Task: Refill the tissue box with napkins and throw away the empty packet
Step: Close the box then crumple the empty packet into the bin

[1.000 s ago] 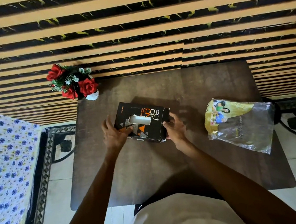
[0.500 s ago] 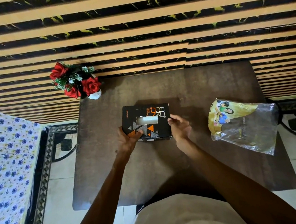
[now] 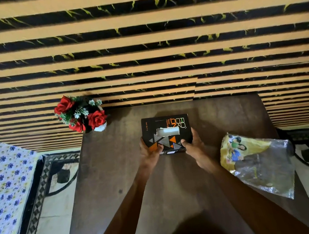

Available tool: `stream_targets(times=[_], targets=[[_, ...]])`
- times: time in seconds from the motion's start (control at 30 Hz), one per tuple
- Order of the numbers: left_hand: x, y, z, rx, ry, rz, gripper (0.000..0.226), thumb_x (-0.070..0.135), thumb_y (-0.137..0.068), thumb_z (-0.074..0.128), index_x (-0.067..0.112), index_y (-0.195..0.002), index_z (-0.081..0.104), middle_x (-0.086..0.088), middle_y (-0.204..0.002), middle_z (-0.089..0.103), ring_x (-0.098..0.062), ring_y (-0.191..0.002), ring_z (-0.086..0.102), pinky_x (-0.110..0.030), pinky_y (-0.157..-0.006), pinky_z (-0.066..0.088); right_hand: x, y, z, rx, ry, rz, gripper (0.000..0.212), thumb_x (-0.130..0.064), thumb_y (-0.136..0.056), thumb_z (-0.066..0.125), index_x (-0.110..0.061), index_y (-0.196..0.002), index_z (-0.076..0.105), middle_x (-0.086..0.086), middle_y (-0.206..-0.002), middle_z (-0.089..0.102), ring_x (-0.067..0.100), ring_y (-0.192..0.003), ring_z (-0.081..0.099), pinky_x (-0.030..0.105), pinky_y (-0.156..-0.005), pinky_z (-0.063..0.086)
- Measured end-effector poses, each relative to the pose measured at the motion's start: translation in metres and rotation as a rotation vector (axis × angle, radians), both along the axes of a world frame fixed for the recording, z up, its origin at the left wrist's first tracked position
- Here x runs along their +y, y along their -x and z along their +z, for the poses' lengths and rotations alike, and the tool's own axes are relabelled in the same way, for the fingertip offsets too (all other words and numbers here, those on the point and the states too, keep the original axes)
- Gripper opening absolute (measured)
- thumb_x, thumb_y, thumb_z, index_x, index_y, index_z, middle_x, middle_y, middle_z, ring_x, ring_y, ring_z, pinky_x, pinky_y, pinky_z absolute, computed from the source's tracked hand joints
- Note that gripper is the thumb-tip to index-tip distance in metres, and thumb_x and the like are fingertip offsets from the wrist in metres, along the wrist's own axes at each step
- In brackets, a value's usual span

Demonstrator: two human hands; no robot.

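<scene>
Black box (image 3: 165,132) with orange and grey triangles and orange lettering, flat on the dark brown table (image 3: 117,168), in the middle and toward the far half. Rectangular slot cut in its top, white napkins (image 3: 167,131) showing through it. Gripped at both near corners: left hand (image 3: 150,151) on the near-left corner with thumb laid over the top face and fingers (image 3: 141,143) wrapped along the left side; right hand (image 3: 193,145) on the near-right corner, thumb on top, fingers (image 3: 194,134) curled around the right side. Both hands clenched on the box, forearms reaching in from the near edge. Well to the right of the box, apart from it and from the right hand, a flattened packet (image 3: 257,163), lying on the table close to the right edge: yellow printed end with cartoon figures toward the far-left, clear crinkled plastic toward the near-right, looking empty. At the far-left corner of the table, a small white pot (image 3: 101,126) holding red roses (image 3: 96,119) with green and white sprigs. Behind the table, a wall (image 3: 142,42) in tan and black horizontal stripes. At far left, a bed (image 3: 3,190) under a white cover with blue flowers. Beneath the table on both sides, a pale rug (image 3: 48,185) with a black patterned border.
</scene>
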State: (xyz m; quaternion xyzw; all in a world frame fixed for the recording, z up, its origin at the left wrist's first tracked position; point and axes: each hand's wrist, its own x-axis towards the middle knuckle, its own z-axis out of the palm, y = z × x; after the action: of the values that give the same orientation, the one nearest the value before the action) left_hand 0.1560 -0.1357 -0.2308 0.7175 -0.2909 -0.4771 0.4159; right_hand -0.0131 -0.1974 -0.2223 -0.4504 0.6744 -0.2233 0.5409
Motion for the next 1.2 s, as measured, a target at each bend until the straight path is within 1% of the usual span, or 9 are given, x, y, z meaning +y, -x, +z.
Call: stream_targets(times=[0.3,0.5,0.63,0.73,0.83,0.93,1.03,1.13,1.2], targets=[[-0.096,-0.03,-0.004,0.022,0.054,-0.028,0.059,0.002,-0.08,0.073,0.027,-0.12,0.036,0.007,-0.101,0.058,-0.009,-0.093,0.06,-0.009,-0.061,0.051,-0.098,-0.026,-0.004,0.042,0.014,-0.015,0.067,-0.013,-0.093,0.062,-0.03,-0.15,0.033,0.008,-0.141,0.053,0.029,-0.126,0.055,0.052,-0.099,0.053],[-0.111,-0.035,-0.014,-0.015,0.015,-0.016,0.074,0.014,-0.078,0.077,0.02,-0.137,0.032,0.0,-0.116,0.056,-0.019,-0.11,0.058,-0.013,-0.069,0.052,-0.113,-0.028,-0.011,0.04,-0.013,0.024,0.07,-0.019,-0.095,0.06,-0.033,-0.153,0.025,0.008,-0.151,0.043,0.03,-0.133,0.048,0.052,-0.103,0.05],[-0.103,-0.021,-0.006,-0.296,-0.107,0.213,0.091,0.029,-0.075,0.08,0.021,-0.145,0.023,-0.011,-0.143,0.034,-0.03,-0.123,0.048,-0.044,-0.096,0.051,-0.098,-0.01,0.0,0.087,0.017,-0.006,0.057,-0.024,-0.097,0.06,-0.019,-0.148,0.036,0.006,-0.148,0.043,0.027,-0.131,0.047,0.045,-0.105,0.047],[-0.077,0.011,-0.002,-0.481,-0.054,0.349,0.068,0.022,-0.078,0.076,0.016,-0.134,0.039,-0.009,-0.132,0.042,-0.018,-0.111,0.05,-0.027,-0.092,0.047,-0.068,0.029,0.007,0.141,0.107,0.023,0.035,-0.02,-0.093,0.065,-0.017,-0.127,0.059,0.001,-0.122,0.064,0.018,-0.106,0.064,0.027,-0.088,0.052],[-0.051,0.07,-0.012,-0.288,0.124,-0.089,0.017,0.012,-0.091,0.062,0.014,-0.106,0.055,-0.005,-0.097,0.055,-0.004,-0.084,0.059,-0.013,-0.074,0.042,-0.027,0.089,0.012,0.293,0.262,0.056,0.022,-0.011,-0.084,0.07,-0.011,-0.106,0.071,0.008,-0.105,0.074,0.028,-0.098,0.07,0.032,-0.087,0.053],[-0.03,0.138,-0.033,-0.228,0.106,-0.218,0.026,0.002,-0.084,0.07,0.015,-0.102,0.058,-0.005,-0.091,0.06,-0.01,-0.07,0.063,-0.013,-0.062,0.05,0.014,0.164,0.002,0.594,0.338,0.079,0.038,-0.016,-0.077,0.071,-0.008,-0.114,0.068,0.019,-0.119,0.068,0.042,-0.112,0.061,0.051,-0.097,0.046],[-0.014,0.202,-0.027,-0.157,0.051,-0.302,0.061,0.029,-0.073,0.08,0.007,-0.121,0.051,-0.009,-0.115,0.058,-0.019,-0.089,0.063,-0.026,-0.077,0.056,0.045,0.238,-0.002,0.769,0.15,0.062,0.072,-0.022,-0.078,0.074,-0.015,-0.144,0.045,0.018,-0.152,0.04,0.046,-0.137,0.035,0.059,-0.108,0.031],[-0.011,0.253,-0.027,-0.243,-0.053,-0.369,0.096,0.05,-0.058,0.077,0.01,-0.137,0.039,-0.002,-0.128,0.046,-0.018,-0.114,0.05,-0.035,-0.098,0.042,0.059,0.306,-0.012,0.747,-0.092,0.077,0.102,-0.044,-0.077,0.076,-0.027,-0.157,0.014,0.014,-0.165,0.006,0.043,-0.147,0.015,0.059,-0.114,0.026],[-0.007,0.284,-0.027,-0.29,-0.126,-0.379,0.098,0.036,-0.061,0.084,0.009,-0.141,0.034,-0.006,-0.131,0.043,-0.02,-0.115,0.051,-0.027,-0.088,0.043,0.062,0.337,-0.014,0.622,-0.103,0.167,0.111,-0.049,-0.075,0.077,-0.025,-0.158,0.006,0.015,-0.165,0.009,0.039,-0.149,0.017,0.051,-0.116,0.027]])
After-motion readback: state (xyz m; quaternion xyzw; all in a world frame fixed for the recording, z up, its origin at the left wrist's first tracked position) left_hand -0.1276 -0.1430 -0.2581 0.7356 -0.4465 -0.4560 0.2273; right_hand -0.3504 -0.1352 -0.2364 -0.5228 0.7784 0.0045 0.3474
